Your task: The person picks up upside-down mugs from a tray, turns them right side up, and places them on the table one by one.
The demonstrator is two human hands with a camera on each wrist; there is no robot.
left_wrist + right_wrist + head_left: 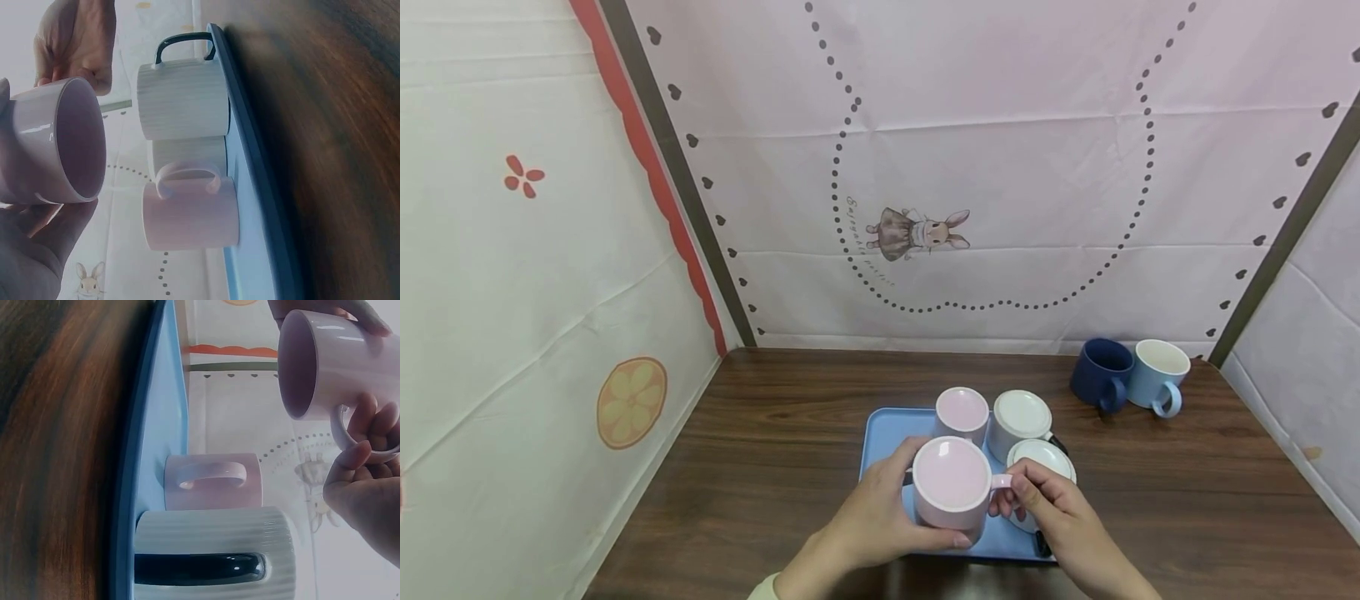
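Note:
A pink mug [952, 479] is held upside down over the blue tray [880, 435], its mouth facing the tray. My left hand [876, 512] grips the mug's body from the left side, thumb along the near side. With curled fingers my right hand [1060, 517] holds its handle [340, 434]. Below, another pink mug [190, 215] stands inverted on the tray. Beside it are two inverted white mugs; the nearer, ribbed one [181, 100] has a black handle [200, 569], and the farther one [1021, 414] sits behind it.
At the back right of the brown wooden table [760, 467], a navy mug [1093, 379] and a light blue mug [1150, 387] stand upright side by side. Printed cloth [1030, 200] rises behind the table and along both sides.

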